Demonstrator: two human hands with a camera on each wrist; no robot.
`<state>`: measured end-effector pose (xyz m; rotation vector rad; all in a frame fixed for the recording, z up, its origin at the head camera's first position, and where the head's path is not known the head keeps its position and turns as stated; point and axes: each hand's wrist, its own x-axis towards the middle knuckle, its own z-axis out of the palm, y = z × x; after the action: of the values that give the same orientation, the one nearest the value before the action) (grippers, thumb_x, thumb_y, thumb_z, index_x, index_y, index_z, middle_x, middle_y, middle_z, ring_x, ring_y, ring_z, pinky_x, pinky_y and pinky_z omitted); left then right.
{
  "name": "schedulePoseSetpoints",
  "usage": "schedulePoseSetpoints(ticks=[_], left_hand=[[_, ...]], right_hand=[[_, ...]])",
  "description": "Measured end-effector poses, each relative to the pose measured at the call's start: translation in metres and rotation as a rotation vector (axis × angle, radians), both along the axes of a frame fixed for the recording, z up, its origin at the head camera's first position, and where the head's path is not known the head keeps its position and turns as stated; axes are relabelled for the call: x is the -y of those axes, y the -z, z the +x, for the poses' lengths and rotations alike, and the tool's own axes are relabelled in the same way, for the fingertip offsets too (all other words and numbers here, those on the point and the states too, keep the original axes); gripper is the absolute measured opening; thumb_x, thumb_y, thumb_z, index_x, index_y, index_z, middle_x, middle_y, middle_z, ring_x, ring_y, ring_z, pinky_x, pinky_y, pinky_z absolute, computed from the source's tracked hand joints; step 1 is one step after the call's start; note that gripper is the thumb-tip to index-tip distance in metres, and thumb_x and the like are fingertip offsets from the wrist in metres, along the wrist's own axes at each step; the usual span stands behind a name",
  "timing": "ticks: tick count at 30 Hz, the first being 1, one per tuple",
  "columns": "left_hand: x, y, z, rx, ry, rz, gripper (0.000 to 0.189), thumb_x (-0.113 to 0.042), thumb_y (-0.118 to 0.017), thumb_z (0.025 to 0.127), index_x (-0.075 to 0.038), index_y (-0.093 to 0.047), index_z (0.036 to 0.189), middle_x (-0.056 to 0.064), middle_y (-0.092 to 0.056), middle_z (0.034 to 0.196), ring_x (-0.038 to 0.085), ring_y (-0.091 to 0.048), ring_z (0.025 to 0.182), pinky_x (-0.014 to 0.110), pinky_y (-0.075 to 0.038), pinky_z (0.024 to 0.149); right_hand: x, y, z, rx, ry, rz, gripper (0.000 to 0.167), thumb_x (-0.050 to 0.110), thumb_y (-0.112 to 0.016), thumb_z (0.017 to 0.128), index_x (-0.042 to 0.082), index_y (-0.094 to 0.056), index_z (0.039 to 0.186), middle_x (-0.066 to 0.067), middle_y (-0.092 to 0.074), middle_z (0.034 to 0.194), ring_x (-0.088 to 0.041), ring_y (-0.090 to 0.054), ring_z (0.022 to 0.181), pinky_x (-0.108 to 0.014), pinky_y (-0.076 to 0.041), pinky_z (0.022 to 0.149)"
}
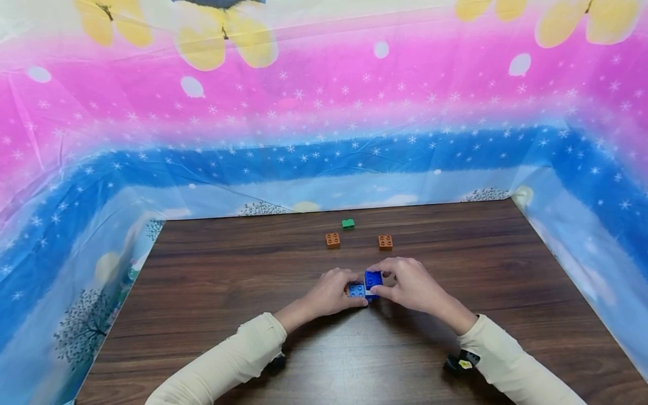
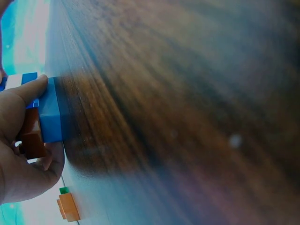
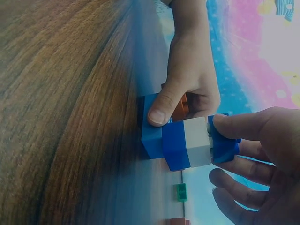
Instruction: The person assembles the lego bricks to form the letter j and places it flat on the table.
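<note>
Low on the table, my left hand [image 1: 326, 293] grips a light blue brick [image 2: 50, 117], thumb on the near side. An orange-brown brick [image 2: 32, 136] sits on one part of it, beside the palm. On its other end stands a blue brick [image 3: 175, 145] with a white brick [image 3: 197, 141] above. My right hand [image 1: 411, 286] pinches a dark blue brick [image 1: 373, 279] between thumb and fingers at the top of this stack. White studs show in a narrow gap between the white and dark blue bricks in the right wrist view.
Beyond the hands, two orange bricks, a left one [image 1: 332, 241] and a right one [image 1: 385, 242], lie on the brown wooden table [image 1: 217, 270]. A small green brick [image 1: 347, 224] lies farther back. Printed fabric [image 1: 324, 157] walls in the table's back and sides.
</note>
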<state>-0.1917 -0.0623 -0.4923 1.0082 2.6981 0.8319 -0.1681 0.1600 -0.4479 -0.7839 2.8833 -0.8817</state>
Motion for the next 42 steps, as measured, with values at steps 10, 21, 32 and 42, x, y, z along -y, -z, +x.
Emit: schedulePoseSetpoints(ticks=[10, 21, 32, 42], left_hand=[[0.000, 0.000, 0.000, 0.005, -0.005, -0.001, 0.047, -0.037, -0.081, 0.089, -0.012, -0.072, 0.127, -0.001, -0.074, 0.103, 0.006, -0.056, 0.079, 0.024, -0.043, 0.069], [-0.002, 0.001, -0.001, -0.013, -0.003, 0.003, 0.042, -0.037, -0.082, 0.088, -0.012, -0.074, 0.121, 0.001, -0.074, 0.105, 0.008, -0.059, 0.083, 0.025, -0.045, 0.072], [-0.002, 0.003, -0.002, -0.021, -0.006, -0.004, 0.040, -0.038, -0.081, 0.089, -0.013, -0.074, 0.119, 0.000, -0.074, 0.104, 0.007, -0.059, 0.083, 0.024, -0.046, 0.071], [-0.001, 0.001, -0.001, -0.007, -0.003, 0.001, 0.044, -0.038, -0.081, 0.089, -0.013, -0.073, 0.124, 0.000, -0.074, 0.106, 0.009, -0.061, 0.086, 0.025, -0.048, 0.073]], right_hand=[[0.000, 0.001, -0.004, -0.001, -0.017, -0.014, 0.034, 0.025, -0.084, 0.087, 0.014, -0.077, 0.119, 0.000, -0.075, 0.107, -0.012, -0.068, 0.088, -0.032, -0.056, 0.073], [0.000, 0.005, -0.008, -0.029, -0.046, 0.005, 0.031, 0.023, -0.085, 0.085, 0.012, -0.077, 0.113, 0.003, -0.072, 0.095, -0.004, -0.057, 0.072, -0.023, -0.046, 0.059], [0.001, 0.004, -0.009, -0.018, -0.025, 0.010, 0.034, 0.025, -0.087, 0.083, 0.014, -0.077, 0.113, 0.003, -0.074, 0.097, -0.009, -0.062, 0.077, -0.024, -0.048, 0.061], [-0.006, -0.004, -0.010, -0.001, -0.076, -0.017, 0.036, 0.033, -0.080, 0.090, 0.014, -0.075, 0.120, 0.002, -0.074, 0.107, -0.014, -0.068, 0.090, -0.032, -0.056, 0.072]])
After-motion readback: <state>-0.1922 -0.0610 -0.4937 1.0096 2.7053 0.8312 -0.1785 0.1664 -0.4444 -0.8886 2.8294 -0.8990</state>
